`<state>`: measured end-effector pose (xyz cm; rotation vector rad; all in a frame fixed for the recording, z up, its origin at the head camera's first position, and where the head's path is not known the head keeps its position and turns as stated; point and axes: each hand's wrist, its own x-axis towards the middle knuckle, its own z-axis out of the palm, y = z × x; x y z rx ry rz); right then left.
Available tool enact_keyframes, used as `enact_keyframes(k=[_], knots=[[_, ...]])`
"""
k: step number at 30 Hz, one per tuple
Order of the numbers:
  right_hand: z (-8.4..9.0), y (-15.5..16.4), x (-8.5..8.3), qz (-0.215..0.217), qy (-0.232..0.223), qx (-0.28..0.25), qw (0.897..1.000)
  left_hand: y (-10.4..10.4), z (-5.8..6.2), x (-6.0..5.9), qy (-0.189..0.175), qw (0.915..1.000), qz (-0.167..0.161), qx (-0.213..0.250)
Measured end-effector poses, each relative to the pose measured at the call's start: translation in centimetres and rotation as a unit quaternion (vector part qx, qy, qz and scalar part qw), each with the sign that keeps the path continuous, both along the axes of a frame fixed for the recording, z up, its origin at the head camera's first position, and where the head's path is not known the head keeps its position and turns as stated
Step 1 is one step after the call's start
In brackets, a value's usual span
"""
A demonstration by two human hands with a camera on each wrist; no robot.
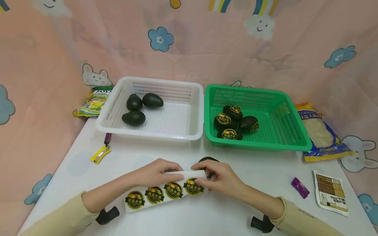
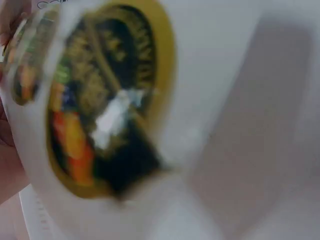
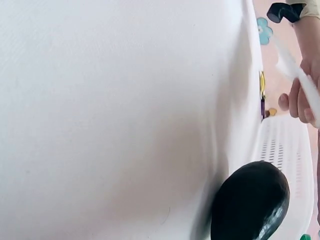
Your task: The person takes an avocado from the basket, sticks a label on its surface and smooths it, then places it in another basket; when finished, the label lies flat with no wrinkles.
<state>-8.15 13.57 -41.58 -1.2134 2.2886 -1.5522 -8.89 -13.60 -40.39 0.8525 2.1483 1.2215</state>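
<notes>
A white strip of round black-and-gold fruit stickers (image 1: 155,195) is held above the near middle of the table. My left hand (image 1: 155,173) grips its far edge, thumb on the front and fingers behind. At the strip's right end, my right hand (image 1: 222,178) pinches the edge, its thumb over the last sticker (image 1: 193,186). One sticker (image 2: 112,100) looms blurred in the left wrist view. Just behind my right hand lies a dark avocado (image 1: 209,159), mostly covered in the head view; in the right wrist view the avocado (image 3: 252,205) shows its smooth side.
A white basket (image 1: 150,133) with three plain avocados (image 1: 134,118) stands at the back left. Beside it, a green basket (image 1: 260,144) holds several stickered avocados (image 1: 225,121). Snack bags (image 1: 95,101) and wrapped candies (image 1: 300,187) lie at the sides, with a flat packet (image 1: 330,193) at right.
</notes>
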Motion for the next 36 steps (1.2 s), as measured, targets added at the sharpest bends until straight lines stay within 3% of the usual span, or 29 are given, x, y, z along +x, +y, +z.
enact_keyframes(k=[2, 5, 10, 17, 21, 28, 36], knots=[[0.0, -0.1, -0.1, 0.002, 0.072, 0.008, 0.997, 0.0, -0.1, -0.2, -0.031, 0.9995, -0.006, 0.007], [0.0, -0.3, -0.2, -0.007, 0.171, 0.018, 0.985, -0.2, -0.2, -0.4, -0.083, 0.9961, -0.022, 0.021], [0.1, -0.5, -0.4, -0.012, 0.259, 0.032, 0.965, -0.5, -0.3, -0.5, -0.166, 0.9842, -0.037, 0.047], [0.3, -0.9, -0.6, -0.006, 0.360, 0.037, 0.932, -0.8, -0.1, -0.6, -0.224, 0.9714, -0.047, 0.065], [0.3, -1.0, -0.6, -0.003, 0.369, 0.023, 0.929, -0.8, 0.0, -0.7, -0.229, 0.9695, -0.054, 0.068], [0.3, -1.3, -0.6, 0.007, 0.303, 0.029, 0.953, -0.7, -0.1, -0.8, -0.236, 0.9665, -0.062, 0.079], [0.1, -1.6, -0.6, 0.016, 0.254, 0.000, 0.967, -0.6, -0.2, -0.8, -0.246, 0.9623, -0.066, 0.094]])
